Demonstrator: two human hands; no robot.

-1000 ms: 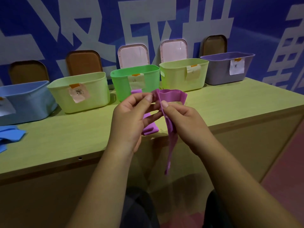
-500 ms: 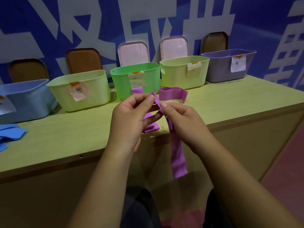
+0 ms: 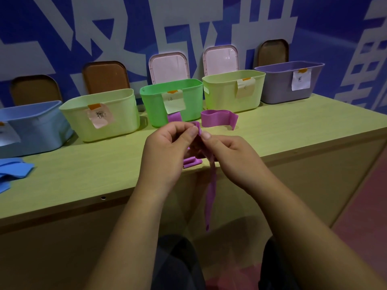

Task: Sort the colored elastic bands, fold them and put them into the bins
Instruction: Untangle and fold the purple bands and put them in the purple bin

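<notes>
While the left hand (image 3: 167,147) and right hand (image 3: 228,151) meet thumb to thumb above the near edge of the worktop (image 3: 83,170), both pinch the top of a purple band (image 3: 211,195), each with fingers curled round it. Below the right hand its loose tail hangs straight down past the worktop's front edge. Just under the left hand's fingers a folded purple piece (image 3: 191,162) lies at the edge of the worktop. Beyond the fingertips, near but apart from them, a looped purple band (image 3: 217,120) stands on its edge on the worktop. Behind that runs a row of labelled bins: a green bin (image 3: 188,101) straight ahead of the left hand, a right yellow-green bin (image 3: 226,93) ahead of the right hand, and a lilac-grey bin (image 3: 278,86) further to the right. To the left of the left hand stand a left yellow-green bin (image 3: 121,114) and a blue bin (image 3: 37,126). Blue bands (image 3: 14,172) lie flat, well apart on that side.
</notes>
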